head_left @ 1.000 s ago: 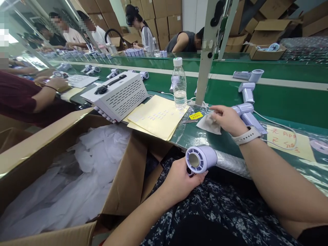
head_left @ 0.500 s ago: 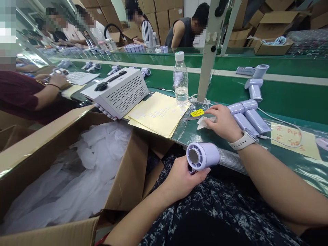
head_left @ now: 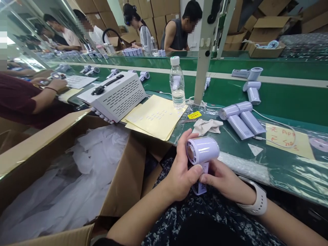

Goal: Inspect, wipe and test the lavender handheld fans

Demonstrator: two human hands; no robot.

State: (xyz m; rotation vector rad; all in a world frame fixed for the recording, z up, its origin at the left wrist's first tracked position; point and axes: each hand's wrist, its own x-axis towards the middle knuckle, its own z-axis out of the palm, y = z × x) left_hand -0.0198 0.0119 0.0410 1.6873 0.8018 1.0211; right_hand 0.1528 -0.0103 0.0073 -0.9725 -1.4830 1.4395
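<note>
A lavender handheld fan [head_left: 205,149] is held over my lap, its round head up and its handle pointing down. My left hand [head_left: 182,172] is wrapped round the fan from the left, fingers behind the head and thumb on the handle. From the right, my right hand [head_left: 221,177] grips the handle, thumb in front. Beyond the fan, a crumpled white tissue [head_left: 207,126] lies on the green bench near a yellow label [head_left: 194,115]. Two lavender fans [head_left: 239,124] lie side by side to the right of the tissue.
An open carton [head_left: 128,174] of white bags [head_left: 102,147] stands at the left. Behind it are a grey metal box [head_left: 123,95], yellow sheets [head_left: 156,116], a water bottle [head_left: 177,83] and an upright post [head_left: 203,58]. A bubble-wrap roll [head_left: 244,167] lies at the bench edge. Several people sit beyond.
My right hand has left the tissue and come down to the fan handle. The fan has turned so its side shows more, and my left fingers have spread up behind its head.
</note>
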